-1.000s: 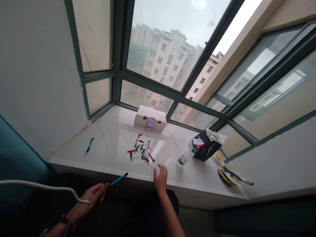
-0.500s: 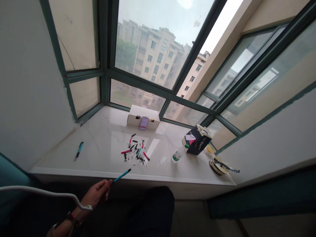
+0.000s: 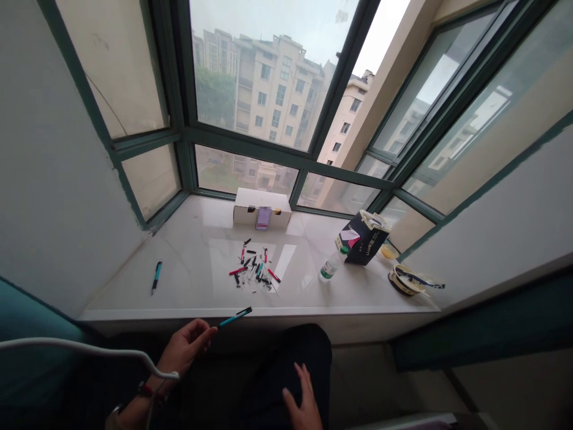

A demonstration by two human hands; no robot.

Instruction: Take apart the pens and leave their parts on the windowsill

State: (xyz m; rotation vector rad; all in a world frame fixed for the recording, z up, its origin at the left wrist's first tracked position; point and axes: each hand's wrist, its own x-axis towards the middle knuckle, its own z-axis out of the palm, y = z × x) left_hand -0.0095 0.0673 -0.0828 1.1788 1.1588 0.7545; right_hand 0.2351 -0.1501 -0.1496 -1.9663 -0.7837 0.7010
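Observation:
My left hand (image 3: 190,345) pinches one end of a teal pen barrel (image 3: 230,319), its black end pointing up and right in front of the sill's edge. Over my dark-clothed knee, my right hand (image 3: 304,399) is empty, with thumb and fingers apart. A scatter of pen parts (image 3: 255,269), in red, black, teal and clear pieces, lies on the white windowsill (image 3: 201,298) beyond my left hand. Another teal and black pen (image 3: 156,277) rests by itself on the left of the sill.
A white box (image 3: 262,206) stands against the window at the back. To the right are a clear bottle with a green cap (image 3: 331,266), a dark carton (image 3: 364,239) and a round container (image 3: 405,280). A white cable (image 3: 89,350) crosses the lower left.
My right hand has come into view at the bottom, over my knee. The teal barrel in my left hand has turned to show a black clip. The whole view has shifted slightly.

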